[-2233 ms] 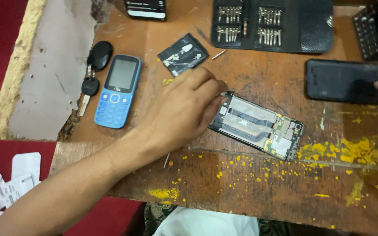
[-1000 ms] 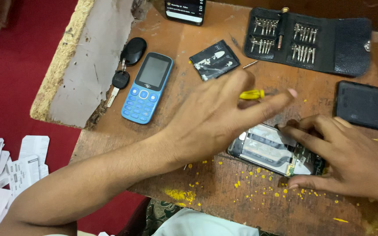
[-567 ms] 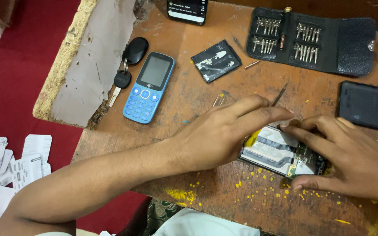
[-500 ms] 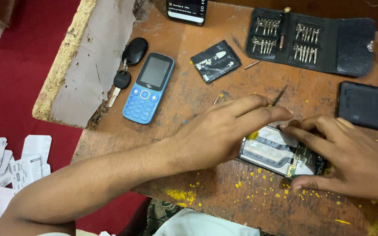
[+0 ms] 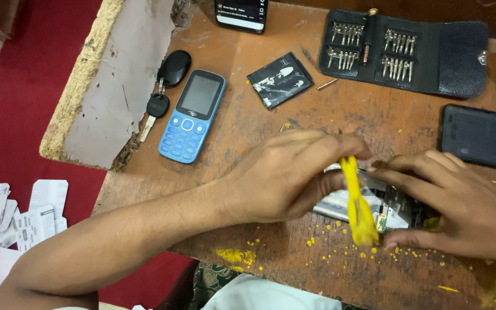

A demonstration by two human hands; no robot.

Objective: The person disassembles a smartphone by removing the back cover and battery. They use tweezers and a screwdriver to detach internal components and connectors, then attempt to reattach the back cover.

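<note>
Your left hand [image 5: 285,175] is clamped on the yellow pry tool [image 5: 356,204], its length running far-to-near over the opened phone [image 5: 374,201] that your right hand [image 5: 460,209] presses flat, just right.

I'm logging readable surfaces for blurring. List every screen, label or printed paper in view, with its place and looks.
Blue keypad phone: upper left of the table, rectangular, dark unlit screen.
Lit phone screen: top edge, black frame, partly cut off.
Black smartphone: right side, dark screen.
Battery: centre top, flat black rectangle with white label print.
Paper slips: red floor at left, white with dark print.
</note>
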